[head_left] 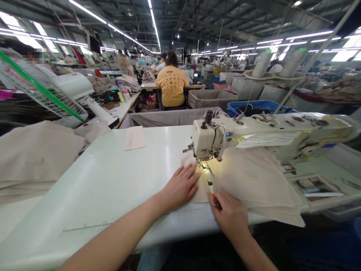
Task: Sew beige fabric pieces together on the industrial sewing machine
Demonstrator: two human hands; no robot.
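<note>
Under the lit needle area of a white industrial sewing machine (207, 139) lies a beige fabric piece (201, 194). My left hand (182, 184) rests flat on it, left of the presser foot, fingers stretched out. Just in front of the needle plate, my right hand (229, 212) is closed, thumb and fingertips pinching the fabric edge. Something small and dark shows inside its curled fingers; I cannot make out what it is. Right of the needle, stacked beige fabric panels (254, 180) spread under the machine arm and hang past the table edge.
A small beige fabric square (135, 138) lies on the pale green tabletop (126, 177). Piled beige fabric (34, 158) stands at the left near a white fan (73, 86). Thread cones (262, 64) and a blue basket (234, 107) are behind the machine. A person in yellow (172, 84) sits ahead.
</note>
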